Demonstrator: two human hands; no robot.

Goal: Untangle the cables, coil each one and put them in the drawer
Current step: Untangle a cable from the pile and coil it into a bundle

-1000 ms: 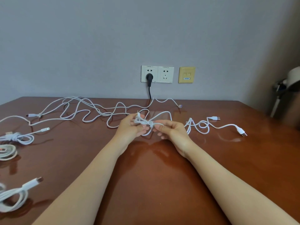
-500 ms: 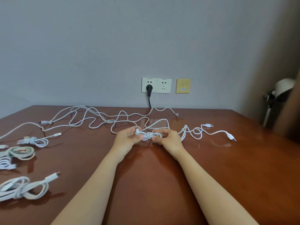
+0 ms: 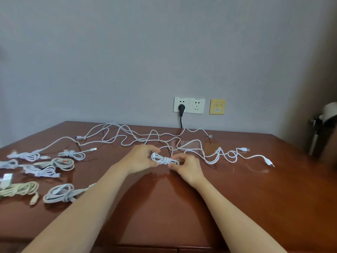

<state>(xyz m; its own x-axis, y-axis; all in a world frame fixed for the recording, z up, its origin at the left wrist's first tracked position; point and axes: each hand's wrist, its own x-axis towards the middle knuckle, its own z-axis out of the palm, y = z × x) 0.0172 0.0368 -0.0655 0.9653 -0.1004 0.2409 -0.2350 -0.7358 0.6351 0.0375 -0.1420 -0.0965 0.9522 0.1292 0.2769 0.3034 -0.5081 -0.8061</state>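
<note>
A small white cable bundle, wrapped round its middle, lies just above the brown table between my hands. My left hand grips its left end and my right hand pinches its right end. Behind them a tangle of loose white cables sprawls across the table's far side. Another loose white cable runs right, ending in a plug. Several coiled bundles lie at the left. A drawer front shows at the bottom edge, closed.
Wall sockets with a black plug sit behind the table, a yellow plate beside them. A lamp stands at the far right. A small white box lies at the left edge.
The camera has tilted up and back, bringing more coiled bundles at the left into view. My hands stay on the small bundle and have drawn its wrap tighter.
</note>
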